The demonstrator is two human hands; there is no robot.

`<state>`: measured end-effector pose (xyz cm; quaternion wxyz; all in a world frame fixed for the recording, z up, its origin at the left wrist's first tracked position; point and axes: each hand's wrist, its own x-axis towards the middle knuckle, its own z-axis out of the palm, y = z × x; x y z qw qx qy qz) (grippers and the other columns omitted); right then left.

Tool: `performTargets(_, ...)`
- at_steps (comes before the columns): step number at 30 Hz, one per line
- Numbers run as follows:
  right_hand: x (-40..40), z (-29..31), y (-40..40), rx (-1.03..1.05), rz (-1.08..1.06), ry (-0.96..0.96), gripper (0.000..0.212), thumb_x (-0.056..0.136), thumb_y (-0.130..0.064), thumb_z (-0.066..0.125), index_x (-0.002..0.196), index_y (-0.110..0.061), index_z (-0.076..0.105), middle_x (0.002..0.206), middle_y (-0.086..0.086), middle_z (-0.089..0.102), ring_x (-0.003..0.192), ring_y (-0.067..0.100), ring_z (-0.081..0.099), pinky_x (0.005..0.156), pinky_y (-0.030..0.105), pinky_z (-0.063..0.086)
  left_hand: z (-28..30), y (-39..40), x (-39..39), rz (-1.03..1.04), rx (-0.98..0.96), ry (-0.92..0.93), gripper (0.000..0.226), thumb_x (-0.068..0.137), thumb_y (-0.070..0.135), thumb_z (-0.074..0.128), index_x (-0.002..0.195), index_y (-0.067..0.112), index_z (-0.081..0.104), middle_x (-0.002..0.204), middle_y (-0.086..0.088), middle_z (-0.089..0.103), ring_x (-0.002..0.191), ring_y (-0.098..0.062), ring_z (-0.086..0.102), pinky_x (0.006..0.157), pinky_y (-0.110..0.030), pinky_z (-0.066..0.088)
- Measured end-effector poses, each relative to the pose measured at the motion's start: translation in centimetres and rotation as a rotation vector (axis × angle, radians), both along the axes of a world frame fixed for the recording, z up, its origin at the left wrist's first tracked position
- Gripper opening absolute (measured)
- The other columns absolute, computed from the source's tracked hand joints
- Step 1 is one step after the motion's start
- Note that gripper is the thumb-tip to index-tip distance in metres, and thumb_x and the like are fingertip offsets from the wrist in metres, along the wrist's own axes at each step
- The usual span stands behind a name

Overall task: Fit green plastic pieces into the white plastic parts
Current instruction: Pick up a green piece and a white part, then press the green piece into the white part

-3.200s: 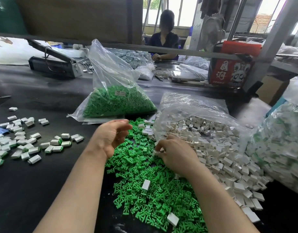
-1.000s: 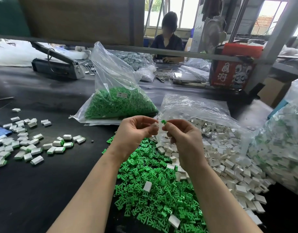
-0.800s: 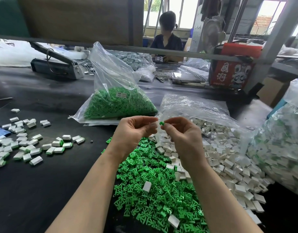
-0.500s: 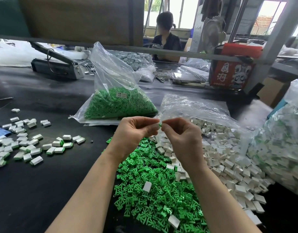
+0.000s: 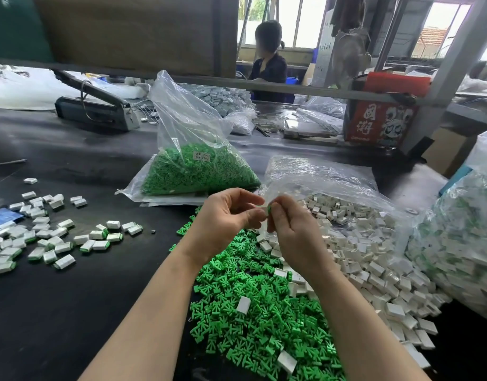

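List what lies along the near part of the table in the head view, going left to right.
Scattered assembled white-and-green pieces → loose green pieces pile → loose white parts pile → clear bag of assembled pieces.

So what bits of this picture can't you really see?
Head view:
- White part in the left hand: hidden by the curled fingers.
- Green piece: only a sliver shows beside the right hand, so how far it is in is unclear.
- Label on the green bag: print too small.
- Bag at the right edge: cut off by the frame.
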<state>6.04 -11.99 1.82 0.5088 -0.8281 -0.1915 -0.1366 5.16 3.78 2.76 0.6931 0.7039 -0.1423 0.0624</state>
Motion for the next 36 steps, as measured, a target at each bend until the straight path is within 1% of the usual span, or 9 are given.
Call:
performTargets(4, -0.2, 0.1, -0.2, 0.052, -0.008, -0.012, 0.023, 0.102, -0.022, 0.049, 0.082, -0.012, 0.055, 0.069, 0.010, 0.059, 0.052, 0.009, 0.042, 0.050, 0.035, 0.036, -0.5, 0.1, 0.2, -0.021, 0.137, 0.065, 0.027, 0.086, 0.036, 0.062, 0.095, 0.010, 0.064, 0.072, 0.000, 0.070, 0.065, -0.009, 0.064, 0.062, -0.021, 0.050)
performTargets(7, -0.5, -0.1, 0.2, 0.047, -0.013, -0.023, 0.024, 0.101, -0.022, 0.050, 0.081, -0.011, 0.054, 0.067, 0.010, 0.058, 0.054, 0.011, 0.045, 0.051, 0.041, 0.038, -0.9, -0.2, 0.1, -0.084, 0.193, 0.081, 0.028, 0.104, 0.028, 0.045, 0.086, 0.011, 0.059, 0.067, 0.001, 0.064, 0.058, -0.009, 0.054, 0.057, -0.022, 0.043)
performTargets(9, -0.6, -0.2, 0.4, 0.035, -0.017, -0.022, 0.025, 0.102, -0.022, 0.049, 0.078, -0.014, 0.053, 0.064, 0.005, 0.055, 0.053, 0.008, 0.043, 0.050, 0.038, 0.037, -0.8, -0.4, -0.1, -0.125, 0.192, 0.088, 0.029, 0.101, 0.029, 0.041, 0.081, 0.014, 0.056, 0.065, 0.002, 0.061, 0.057, -0.009, 0.051, 0.054, -0.021, 0.041)
performTargets(13, -0.3, -0.3, 0.2, 0.018, -0.008, 0.040, 0.031, 0.102, -0.021, 0.047, 0.071, -0.024, 0.049, 0.059, -0.006, 0.048, 0.052, 0.005, 0.039, 0.052, 0.032, 0.034, -0.7, -0.5, -0.2, -0.160, 0.203, 0.089, 0.029, 0.095, 0.034, 0.042, 0.076, 0.015, 0.055, 0.061, 0.008, 0.058, 0.057, -0.009, 0.048, 0.054, -0.020, 0.039)
performTargets(19, 0.2, 0.0, -0.6, 0.012, -0.025, 0.090, 0.032, 0.102, -0.020, 0.046, 0.073, -0.008, 0.052, 0.060, -0.001, 0.047, 0.056, 0.013, 0.040, 0.057, 0.039, 0.034, -1.1, -1.4, -0.1, -0.113, 0.203, 0.064, 0.030, 0.104, 0.020, 0.044, 0.079, 0.015, 0.059, 0.061, 0.008, 0.059, 0.055, -0.005, 0.050, 0.053, -0.017, 0.039)
performTargets(25, 0.1, 0.3, -0.8, 0.044, -0.100, -0.009, 0.034, 0.101, -0.021, 0.050, 0.068, -0.012, 0.051, 0.056, -0.002, 0.047, 0.052, 0.012, 0.039, 0.053, 0.036, 0.034, -0.7, -1.0, -0.3, -0.064, 0.126, 0.072, 0.031, 0.104, 0.016, 0.043, 0.087, 0.004, 0.065, 0.061, 0.000, 0.066, 0.052, -0.006, 0.056, 0.049, -0.013, 0.040)
performTargets(31, -0.2, 0.1, -0.1, 0.122, -0.113, -0.013, 0.030, 0.101, -0.024, 0.050, 0.075, -0.012, 0.058, 0.065, 0.007, 0.062, 0.059, 0.027, 0.054, 0.055, 0.042, 0.043, -0.6, -1.5, -0.4, -0.102, 0.050, 0.088, 0.030, 0.101, 0.026, 0.048, 0.086, 0.010, 0.068, 0.068, -0.010, 0.070, 0.053, -0.014, 0.055, 0.050, -0.018, 0.039)
performTargets(34, -0.2, 0.1, -0.2, 0.142, -0.111, -0.025, 0.030, 0.101, -0.022, 0.051, 0.073, -0.015, 0.056, 0.061, 0.001, 0.059, 0.054, 0.014, 0.050, 0.051, 0.033, 0.041, -0.4, -1.7, -0.6, -0.127, -0.006, 0.078, 0.031, 0.091, 0.037, 0.053, 0.084, 0.011, 0.069, 0.067, -0.011, 0.069, 0.052, -0.012, 0.055, 0.050, -0.016, 0.040)
performTargets(36, -0.2, 0.1, -0.2, 0.152, -0.109, -0.026, 0.029, 0.102, -0.023, 0.050, 0.074, -0.014, 0.055, 0.066, 0.007, 0.061, 0.059, 0.021, 0.056, 0.055, 0.038, 0.043, -0.4, -1.7, -0.7, -0.142, -0.010, 0.074, 0.033, 0.089, 0.038, 0.053, 0.086, 0.010, 0.069, 0.067, -0.011, 0.069, 0.052, -0.012, 0.055, 0.050, -0.015, 0.041)
